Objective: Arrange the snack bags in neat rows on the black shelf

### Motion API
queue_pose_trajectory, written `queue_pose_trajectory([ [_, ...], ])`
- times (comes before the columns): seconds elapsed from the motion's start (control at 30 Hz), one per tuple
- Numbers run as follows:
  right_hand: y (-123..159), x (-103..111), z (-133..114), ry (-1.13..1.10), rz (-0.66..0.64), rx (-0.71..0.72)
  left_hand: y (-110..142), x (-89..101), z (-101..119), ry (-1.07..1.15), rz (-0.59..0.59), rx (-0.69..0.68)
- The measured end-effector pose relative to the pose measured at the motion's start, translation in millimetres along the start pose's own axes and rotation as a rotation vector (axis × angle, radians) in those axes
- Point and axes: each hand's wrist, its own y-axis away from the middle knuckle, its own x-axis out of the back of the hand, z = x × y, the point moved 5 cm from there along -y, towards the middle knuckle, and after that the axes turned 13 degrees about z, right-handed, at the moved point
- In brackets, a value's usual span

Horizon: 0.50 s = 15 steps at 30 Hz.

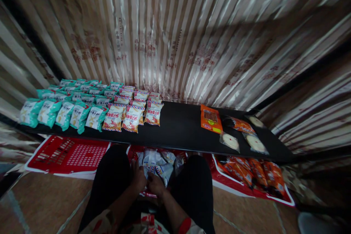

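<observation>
"Where are the hands?"

"Low, between the knees, at the red basket (132, 150) of shiny packets (159, 164). The left hand (139, 178) and right hand (156, 185) are close together at the near side of those packets, fingers bent. It's too dark to tell whether either one grips a packet."

"Any writing on them?"

"Nothing I can read in the basket, only pale wrappers with some striped edging. Up on the black shelf (178, 128), the white bags (131, 117) have that striped edging too, with big red Chinese characters, too blurred to be sure of."

"And beside those?"

"Rows of teal bags (65, 114), with dark Chinese characters on a white panel; I make out something like 小鱼小虾, though not for certain."

"The right end?"

"An orange bag (210, 117) with a small red oval logo, unreadable, and a yellow patch in the corner. Near it, a round white cake (231, 142) in clear wrap carries a red mark."

"The curtain (170, 36)?"

"Red prints and columns of small characters, too fine to read."
</observation>
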Motion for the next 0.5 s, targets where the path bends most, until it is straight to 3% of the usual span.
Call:
queue_pose_trajectory([
  [0.17,-5.6,-5.1,10.9,-0.156,0.0,-0.101,1.8,2.9,-1.1,-0.004,0.018,0.026],
  [0.5,-8.7,-7.0,20.8,-0.435,0.058,-0.247,-3.0,6.9,-1.6,0.009,-0.028,-0.047],
])
